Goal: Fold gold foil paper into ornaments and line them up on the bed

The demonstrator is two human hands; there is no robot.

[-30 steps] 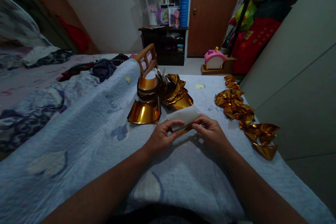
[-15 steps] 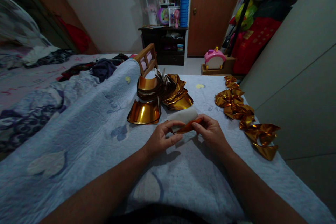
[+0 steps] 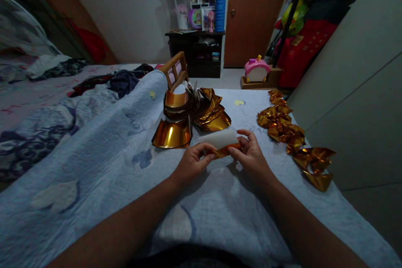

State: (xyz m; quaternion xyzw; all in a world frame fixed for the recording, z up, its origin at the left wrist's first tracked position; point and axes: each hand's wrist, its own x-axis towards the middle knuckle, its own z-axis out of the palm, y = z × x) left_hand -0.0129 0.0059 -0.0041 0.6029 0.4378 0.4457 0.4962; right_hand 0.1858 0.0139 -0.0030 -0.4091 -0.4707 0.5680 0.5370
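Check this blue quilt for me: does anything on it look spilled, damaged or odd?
Nothing looks spilled or plainly damaged. The folded pieces of shiny gold foil along the right edge of the pale blue patterned quilt look a little untidy: they overlap in a straggling row, turned at uneven angles.

My bare left hand (image 3: pixel 195 161) pinches between thumb and bent fingers; my bare right hand (image 3: pixel 251 155) grips with thumb pointing inward. Both bare forearms (image 3: pixel 135 212) slant together.
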